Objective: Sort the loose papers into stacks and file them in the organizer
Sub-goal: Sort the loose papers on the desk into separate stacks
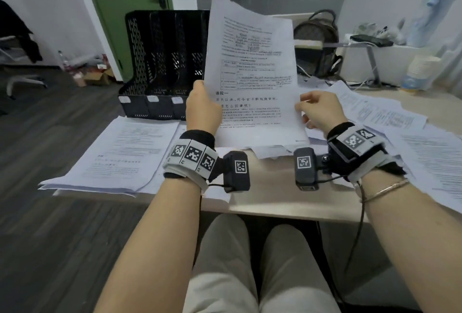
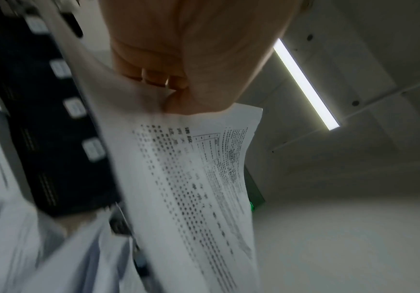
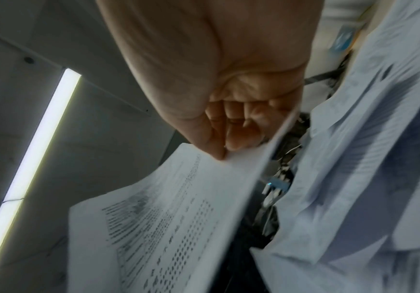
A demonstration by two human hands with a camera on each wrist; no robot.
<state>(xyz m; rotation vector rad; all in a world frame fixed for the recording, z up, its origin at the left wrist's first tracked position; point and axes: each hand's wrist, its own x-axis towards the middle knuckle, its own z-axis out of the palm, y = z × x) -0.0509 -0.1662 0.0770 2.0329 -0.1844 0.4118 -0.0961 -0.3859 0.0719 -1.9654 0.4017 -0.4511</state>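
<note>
Above the table [image 1: 270,197], we pinch a printed sheet [image 1: 252,67] with left hand [image 1: 203,107] and right hand [image 1: 320,110]; its heading reads 语段一. Behind stands the organizer [image 1: 160,62], label tabs blank.

organizer [image 1: 160,62] behind stack [image 1: 112,155] | loose papers [image 1: 400,122] right on desk [image 1: 275,195]

A green door [image 1: 125,12] stands behind the desk [image 1: 270,202], a brown backpack [image 1: 316,42] sits at its far edge, an office chair [image 1: 17,62] is off to the left, and a ceiling light [image 2: 306,83] glows overhead
</note>
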